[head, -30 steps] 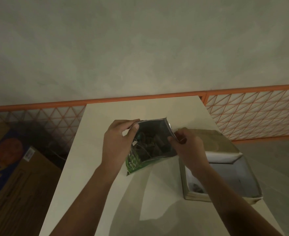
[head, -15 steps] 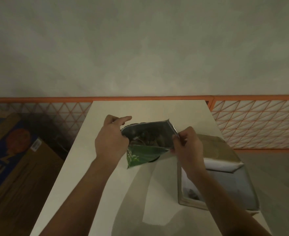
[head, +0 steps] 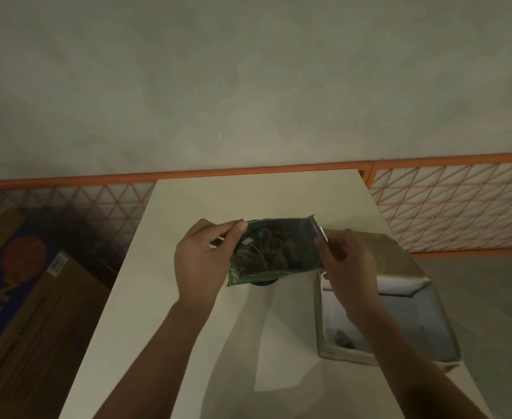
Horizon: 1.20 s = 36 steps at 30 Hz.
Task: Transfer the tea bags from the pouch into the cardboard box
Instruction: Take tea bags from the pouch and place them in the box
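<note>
A green foil pouch (head: 274, 249) is held over the white table (head: 248, 195), its mouth pulled wide and facing me. Dark tea bags (head: 278, 252) with strings and a small white tag show inside. My left hand (head: 201, 263) pinches the pouch's left edge, and my right hand (head: 348, 267) pinches its right edge. The open cardboard box (head: 429, 316) stands on the table to the right, under my right forearm. A few dark tea bags (head: 340, 340) lie in its near left corner.
A large brown and blue carton (head: 16, 300) sits on the floor to the left of the table. An orange lattice fence (head: 454, 207) runs behind the table along a plain wall. The box's lid flap (head: 378, 252) stands open at the far side.
Both hands have spread the pouch's mouth wider and tilted it toward me, so the tea bags inside show more clearly. The box has not moved.
</note>
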Each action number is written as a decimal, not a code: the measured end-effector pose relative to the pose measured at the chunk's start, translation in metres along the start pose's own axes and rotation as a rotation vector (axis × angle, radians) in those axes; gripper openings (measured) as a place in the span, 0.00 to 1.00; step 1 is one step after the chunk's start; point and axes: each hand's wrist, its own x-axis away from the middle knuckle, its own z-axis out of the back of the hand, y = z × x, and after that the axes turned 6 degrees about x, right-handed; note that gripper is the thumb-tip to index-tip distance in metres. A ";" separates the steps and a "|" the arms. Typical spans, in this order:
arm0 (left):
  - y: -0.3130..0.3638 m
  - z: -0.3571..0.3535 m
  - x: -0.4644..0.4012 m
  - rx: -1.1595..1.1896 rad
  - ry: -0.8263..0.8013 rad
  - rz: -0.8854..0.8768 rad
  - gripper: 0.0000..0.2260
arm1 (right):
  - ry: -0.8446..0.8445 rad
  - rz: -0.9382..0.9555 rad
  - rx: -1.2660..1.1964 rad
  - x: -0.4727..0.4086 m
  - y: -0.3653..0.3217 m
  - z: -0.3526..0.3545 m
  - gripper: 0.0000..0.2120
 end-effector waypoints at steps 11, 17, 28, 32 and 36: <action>0.006 -0.016 0.005 0.079 -0.065 -0.068 0.07 | -0.058 0.319 0.093 0.025 -0.022 -0.004 0.03; 0.005 -0.019 0.004 0.108 -0.072 -0.083 0.06 | -0.552 0.194 0.432 0.004 -0.027 -0.046 0.12; 0.005 -0.021 0.005 0.147 -0.057 0.005 0.06 | -0.572 0.109 0.303 -0.018 -0.011 -0.062 0.07; 0.009 -0.028 0.003 0.105 0.012 0.039 0.05 | -0.507 0.197 0.344 -0.020 -0.018 -0.039 0.08; 0.014 -0.038 0.005 0.070 0.069 0.101 0.09 | -0.463 0.187 0.170 -0.025 -0.022 0.001 0.04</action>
